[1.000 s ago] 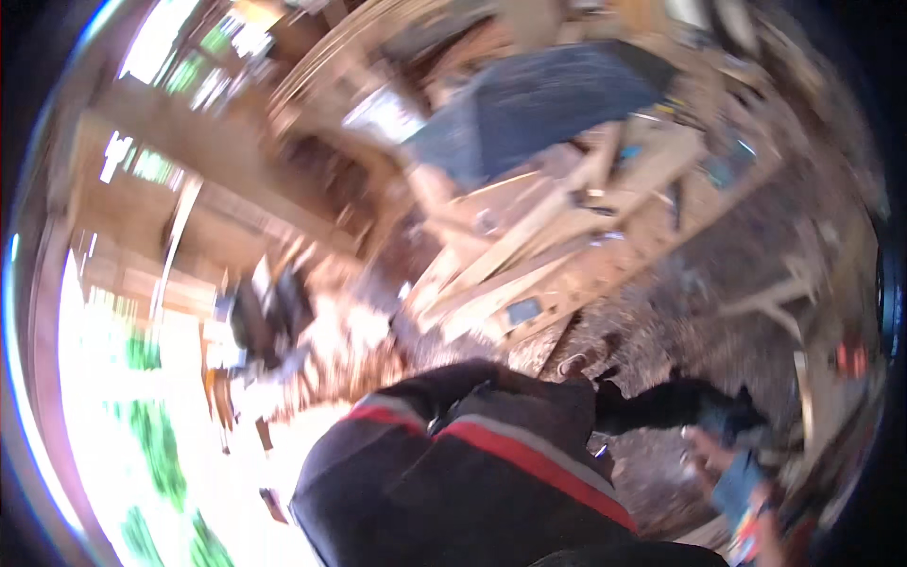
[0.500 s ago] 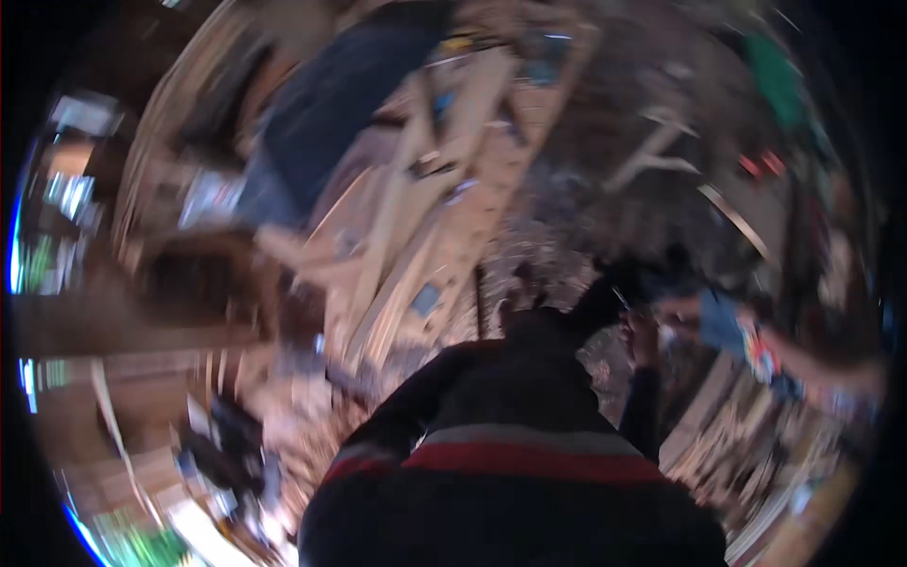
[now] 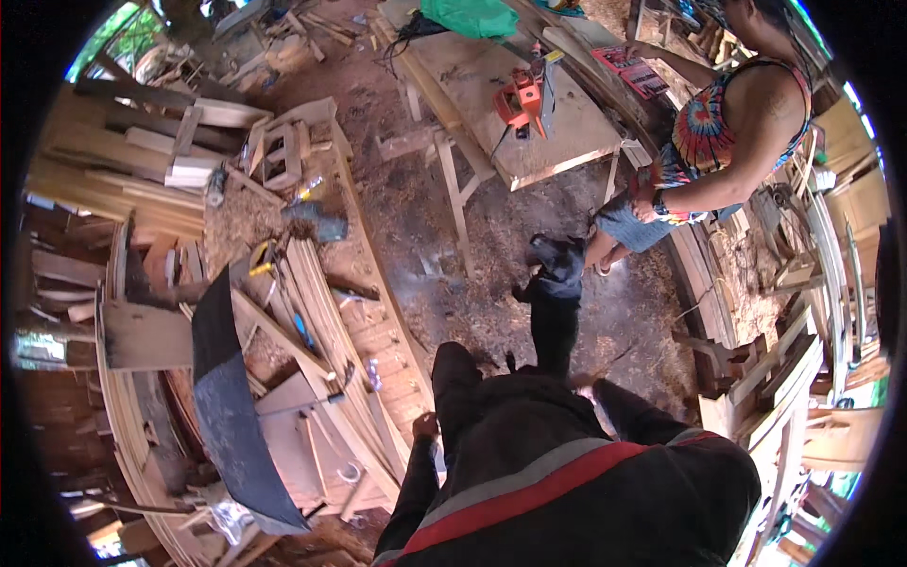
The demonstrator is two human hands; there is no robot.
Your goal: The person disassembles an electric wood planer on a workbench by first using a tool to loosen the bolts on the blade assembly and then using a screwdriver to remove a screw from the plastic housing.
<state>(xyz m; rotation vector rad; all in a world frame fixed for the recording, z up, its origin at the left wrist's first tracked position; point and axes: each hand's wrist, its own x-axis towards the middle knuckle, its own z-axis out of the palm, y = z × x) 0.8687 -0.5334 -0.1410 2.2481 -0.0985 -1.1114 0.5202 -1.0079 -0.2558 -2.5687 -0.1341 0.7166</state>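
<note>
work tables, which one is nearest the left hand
The plank-laden table at picture left: the left hand is right by its edge. The other table, farther off, carries an orange power tool instead.

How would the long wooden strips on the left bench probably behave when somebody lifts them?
The long wooden strips may bend a little if lifted by one end, since they look thin for their length. They could slide apart, as they lie side by side with no tie visible. They seem unlikely to roll, having flat faces.
</note>
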